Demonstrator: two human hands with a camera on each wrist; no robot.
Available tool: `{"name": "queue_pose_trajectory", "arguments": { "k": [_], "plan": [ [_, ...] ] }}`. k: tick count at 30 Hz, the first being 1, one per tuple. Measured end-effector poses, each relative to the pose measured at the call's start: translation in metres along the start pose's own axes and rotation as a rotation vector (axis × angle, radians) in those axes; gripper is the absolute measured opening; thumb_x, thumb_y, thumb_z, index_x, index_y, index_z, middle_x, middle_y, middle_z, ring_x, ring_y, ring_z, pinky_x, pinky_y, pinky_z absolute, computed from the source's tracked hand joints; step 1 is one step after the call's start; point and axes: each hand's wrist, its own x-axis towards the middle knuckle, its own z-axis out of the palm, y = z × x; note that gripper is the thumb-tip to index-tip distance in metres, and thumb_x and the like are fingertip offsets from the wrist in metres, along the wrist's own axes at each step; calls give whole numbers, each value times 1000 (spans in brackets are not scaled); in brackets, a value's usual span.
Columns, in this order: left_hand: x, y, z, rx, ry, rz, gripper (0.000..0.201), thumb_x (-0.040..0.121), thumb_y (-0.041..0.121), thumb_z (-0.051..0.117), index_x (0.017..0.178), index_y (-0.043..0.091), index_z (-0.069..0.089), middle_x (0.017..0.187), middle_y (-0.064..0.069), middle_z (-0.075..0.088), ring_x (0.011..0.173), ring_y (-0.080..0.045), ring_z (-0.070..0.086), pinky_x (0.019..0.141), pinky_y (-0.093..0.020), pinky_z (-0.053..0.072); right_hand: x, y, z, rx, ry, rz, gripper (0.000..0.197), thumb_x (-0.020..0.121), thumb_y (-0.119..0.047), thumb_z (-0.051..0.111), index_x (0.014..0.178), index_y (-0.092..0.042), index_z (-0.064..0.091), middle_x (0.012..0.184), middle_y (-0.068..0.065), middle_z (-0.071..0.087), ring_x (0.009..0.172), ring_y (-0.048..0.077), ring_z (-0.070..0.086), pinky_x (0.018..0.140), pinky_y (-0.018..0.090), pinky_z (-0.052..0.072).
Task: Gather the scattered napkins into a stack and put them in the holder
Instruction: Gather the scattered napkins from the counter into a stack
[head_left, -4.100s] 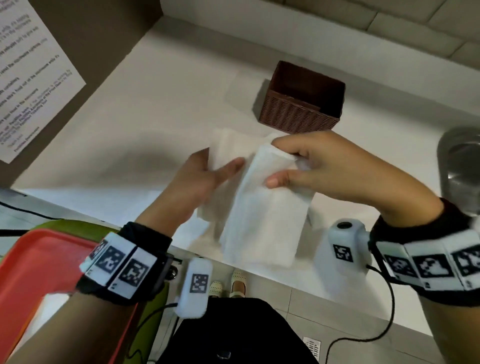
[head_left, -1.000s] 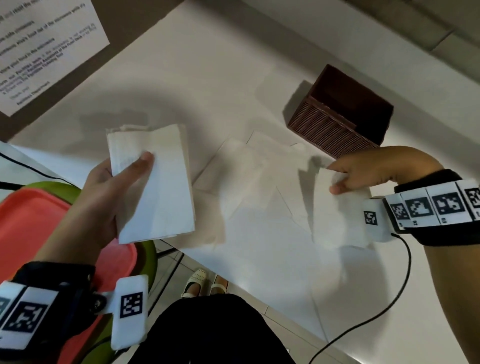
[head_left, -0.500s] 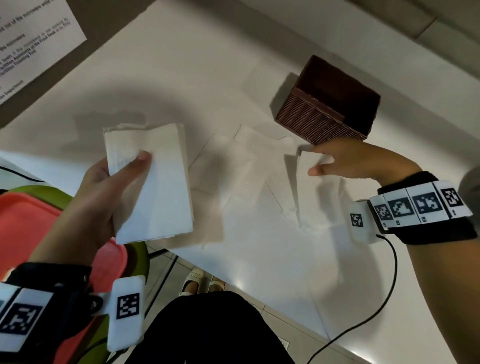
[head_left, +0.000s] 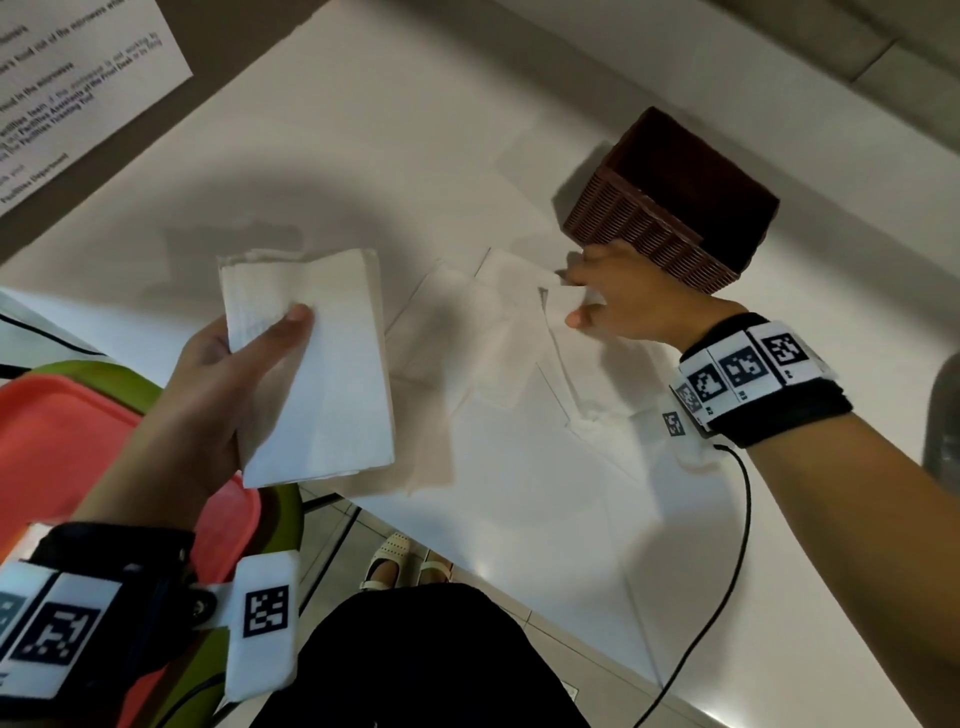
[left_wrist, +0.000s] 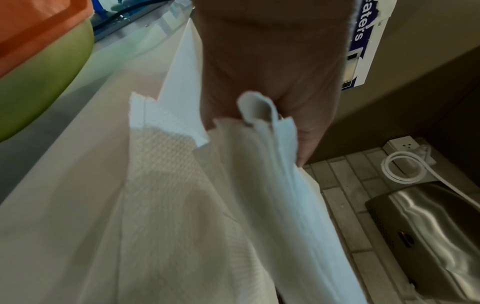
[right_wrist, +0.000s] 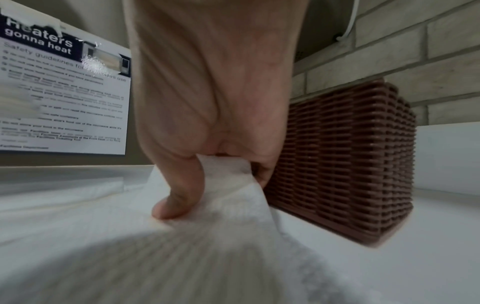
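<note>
My left hand (head_left: 244, 358) grips a stack of white napkins (head_left: 317, 369) above the counter's near edge, thumb across the top sheet; the left wrist view shows the same stack (left_wrist: 285, 185) hanging from the fingers. Several loose napkins (head_left: 467, 332) lie overlapping on the white counter (head_left: 363, 156). My right hand (head_left: 608, 296) pinches the far end of one napkin (head_left: 566, 358) between thumb and fingers and lifts it off the counter; the right wrist view shows that napkin (right_wrist: 228, 201) in the pinch. The brown woven holder (head_left: 670, 202) stands just behind the right hand, and it looks empty.
A printed notice (head_left: 67, 78) hangs on the brown wall at the left. An orange tray (head_left: 62, 441) on a green seat sits below the counter edge at the left. A metal vessel (head_left: 943, 410) shows at the right edge. A cable (head_left: 737, 540) trails from my right wrist.
My right hand has slid left along the holder's front, still lifting the napkin by its far end. The left hand keeps its stack almost still.
</note>
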Motion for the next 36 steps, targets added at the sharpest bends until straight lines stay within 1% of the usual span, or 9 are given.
{"name": "queue_pose_trajectory", "arguments": {
  "k": [6,10,16,20,22,26,29,32,36],
  "plan": [
    [0,1,1,-9,10,0,30,77,40,66,98,19,65,79,6,78,71,-10,75,55,-22,57,-48,15,-29,180,-64,145,42,84,-30,70,124,-21,61,119,-1,58,117,20,53,87,25,37],
    [-1,0,7,3,-18,-6,22,89,36,62,103,19,67,88,5,79,79,-11,75,58,-22,58,-71,28,-26,56,-196,207,61,87,-32,66,143,-26,42,148,6,38,138,24,35,106,30,30],
    [-5,3,20,42,-67,-6,23,92,34,59,106,17,67,93,3,78,83,-13,75,59,-22,58,-63,32,-12,167,-35,93,60,83,-27,71,138,-18,49,146,-5,36,137,16,32,104,20,23],
    [-8,4,21,45,-83,-1,23,91,35,59,107,19,66,96,4,78,86,-12,75,61,-21,58,-47,21,10,67,-31,-21,38,75,-26,78,111,-24,66,132,-6,46,129,21,32,109,38,25],
    [-9,5,20,39,-87,5,22,91,33,58,106,20,66,94,6,78,86,-11,75,64,-21,57,-42,17,16,71,13,-36,26,72,-24,81,90,-26,62,118,-10,47,124,22,36,102,39,27],
    [-10,3,14,47,-66,14,27,87,37,61,107,20,67,97,4,78,91,-14,74,74,-30,54,-36,18,19,-26,-15,-75,31,74,-24,78,82,-31,49,101,-13,55,112,17,42,89,37,30],
    [-11,2,13,34,-67,7,30,86,37,62,109,18,66,98,3,78,90,-16,75,71,-28,56,-44,21,14,114,60,-169,24,70,-11,82,76,-21,61,77,-20,46,78,-1,49,76,20,39],
    [-11,4,12,20,-70,6,31,88,35,61,111,16,66,99,1,78,88,-15,75,63,-24,59,-76,23,-4,240,145,-205,20,67,-9,85,71,-14,66,81,-10,53,74,-7,54,66,4,38],
    [-8,6,7,24,-51,15,27,88,37,62,107,18,67,97,2,78,87,-15,75,64,-26,59,-150,17,-42,459,170,-203,25,67,-47,75,73,-25,64,93,-2,67,88,11,66,74,31,48]
  ]
}}
